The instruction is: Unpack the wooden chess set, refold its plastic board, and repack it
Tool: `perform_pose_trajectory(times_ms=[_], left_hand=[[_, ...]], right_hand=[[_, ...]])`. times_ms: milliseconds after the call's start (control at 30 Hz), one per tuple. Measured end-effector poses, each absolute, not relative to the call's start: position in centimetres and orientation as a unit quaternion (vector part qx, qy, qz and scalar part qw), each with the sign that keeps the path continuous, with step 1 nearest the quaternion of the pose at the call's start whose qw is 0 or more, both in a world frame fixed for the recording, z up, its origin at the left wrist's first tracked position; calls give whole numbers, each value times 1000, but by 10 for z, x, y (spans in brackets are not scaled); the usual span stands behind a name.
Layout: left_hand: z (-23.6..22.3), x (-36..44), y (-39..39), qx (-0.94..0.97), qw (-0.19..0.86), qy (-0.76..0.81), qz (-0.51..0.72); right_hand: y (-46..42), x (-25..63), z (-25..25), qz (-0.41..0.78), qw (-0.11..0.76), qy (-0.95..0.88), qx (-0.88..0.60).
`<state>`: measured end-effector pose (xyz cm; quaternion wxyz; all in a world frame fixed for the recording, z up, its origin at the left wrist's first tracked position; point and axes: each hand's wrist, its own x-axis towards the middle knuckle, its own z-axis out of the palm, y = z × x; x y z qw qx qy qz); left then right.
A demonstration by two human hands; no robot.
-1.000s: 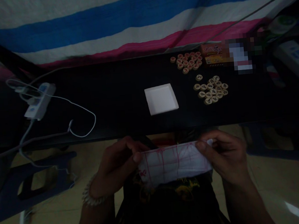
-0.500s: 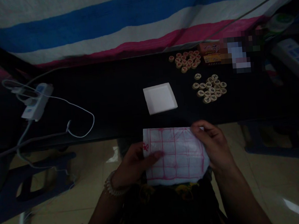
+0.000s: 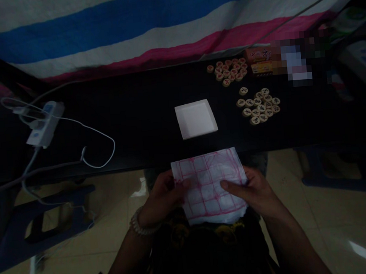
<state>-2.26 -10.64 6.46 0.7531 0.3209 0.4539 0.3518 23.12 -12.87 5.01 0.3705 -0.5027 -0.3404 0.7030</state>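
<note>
Xiangqi cloth (image 3: 209, 185), black tabletop (image 3: 121, 116), tiled floor (image 3: 341, 221), striped tarpaulin (image 3: 130, 31) behind

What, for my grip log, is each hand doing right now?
Left hand: closed, holding the red-gridded sheet with the thumb on top.
Right hand: closed, holding the same sheet with the thumb on top.

On your dark table (image 3: 120, 112), a white paper tray (image 3: 196, 119) sits in the middle, with two clusters of round wooden game pieces (image 3: 258, 102) to its right and a small printed box (image 3: 261, 62) at the far side. A power strip (image 3: 44, 126) with white cords (image 3: 98, 155) lies left. A striped tarp (image 3: 130, 31) hangs beyond, and a blue stool (image 3: 13, 234) stands near left on the tile floor (image 3: 116, 252).
</note>
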Motion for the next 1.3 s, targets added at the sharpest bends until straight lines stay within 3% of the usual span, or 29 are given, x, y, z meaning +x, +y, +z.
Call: perform_pose_trajectory(times_ms=[133,267,367,467,533,767,967,1167,1300], left_hand=[[66,-37,-89,292,826,361,321],[73,-36,-76,378,822,369,212],[79,-29,-76,429,816,353,162],[79,-24,-80,403,795,392,227],[76,-24,-83,378,766,434,285],[69,-30,-88,413,699,488,320],[70,-39,-90,459,697,470,287],[72,-55,-89,496,675,428,340],[73,-68,-91,444,753,358,328]], right_hand=[[-107,244,67,743,294,-434,-417],[-83,248,75,755,216,-509,-352],[-77,247,65,750,283,-455,-389],[-87,241,48,687,421,-353,-475],[-100,234,37,666,457,-325,-492],[-126,214,34,653,439,-363,-500],[-119,224,49,619,423,-404,-524],[-120,239,43,580,441,-474,-494],[-121,244,42,557,449,-520,-467]])
